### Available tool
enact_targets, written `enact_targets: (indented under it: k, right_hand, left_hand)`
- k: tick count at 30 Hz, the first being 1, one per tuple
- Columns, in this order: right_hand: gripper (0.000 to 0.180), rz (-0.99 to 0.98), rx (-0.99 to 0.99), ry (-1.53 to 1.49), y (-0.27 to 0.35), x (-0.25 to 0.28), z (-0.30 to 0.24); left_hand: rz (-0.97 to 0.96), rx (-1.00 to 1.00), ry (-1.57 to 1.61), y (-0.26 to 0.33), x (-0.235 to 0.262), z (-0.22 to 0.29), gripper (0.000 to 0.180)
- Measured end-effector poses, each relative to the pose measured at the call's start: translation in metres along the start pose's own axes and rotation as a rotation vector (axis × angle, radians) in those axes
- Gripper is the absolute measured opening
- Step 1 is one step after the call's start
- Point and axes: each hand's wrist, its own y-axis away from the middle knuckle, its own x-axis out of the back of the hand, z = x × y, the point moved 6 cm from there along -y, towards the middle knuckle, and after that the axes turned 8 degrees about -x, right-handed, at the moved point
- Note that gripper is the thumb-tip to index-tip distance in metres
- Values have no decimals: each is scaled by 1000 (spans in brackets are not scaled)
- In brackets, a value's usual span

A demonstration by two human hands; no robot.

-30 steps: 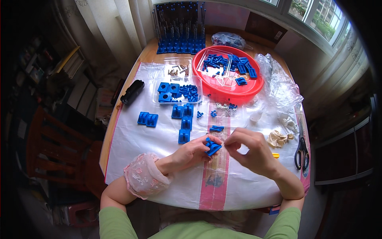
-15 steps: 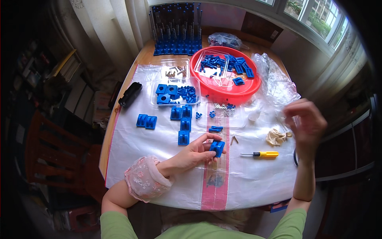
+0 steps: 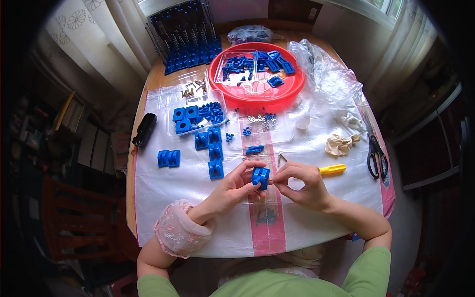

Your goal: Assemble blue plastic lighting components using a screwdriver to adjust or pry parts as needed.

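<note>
My left hand (image 3: 236, 185) grips a small blue plastic block (image 3: 261, 174) with a rounded raised part, thumb in front and fingers behind. Close on its right, my right hand (image 3: 303, 185) pinches a thin brownish pin (image 3: 269, 179) whose tip points at the block's side. Whether the tip is inside the block I cannot tell. Just beyond the hands lie a loose metal pin (image 3: 280, 159) and a few slim blue parts (image 3: 254, 149). A yellow-handled screwdriver (image 3: 332, 170) rests behind my right hand, which hides its shaft.
Several blue blocks (image 3: 215, 169) stand at left of centre. Beyond are a clear tray (image 3: 171, 129) of blue parts and a red basin (image 3: 299, 91). Black scissors (image 3: 377, 158), crumpled paper (image 3: 341, 144) and plastic bags (image 3: 329, 74) lie right; a black case (image 3: 145, 129) lies left.
My right hand has come down from the raised right side to the blue block, with the pin between its fingertips. My left hand still holds the block. The view has shifted.
</note>
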Motion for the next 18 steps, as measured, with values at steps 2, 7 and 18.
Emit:
enact_targets:
  k: [2, 7, 18]
  right_hand:
    - [19, -4, -3, 3, 2, -1, 2]
    - [20, -70, 27, -21, 6, -2, 9]
    - [17, -68, -189, -41, 7, -1, 26]
  left_hand:
    - [6, 13, -59, 0, -1, 0, 49]
    - [-28, -30, -178, 1, -8, -2, 46]
    - [1, -46, -296, -3, -10, 0, 43]
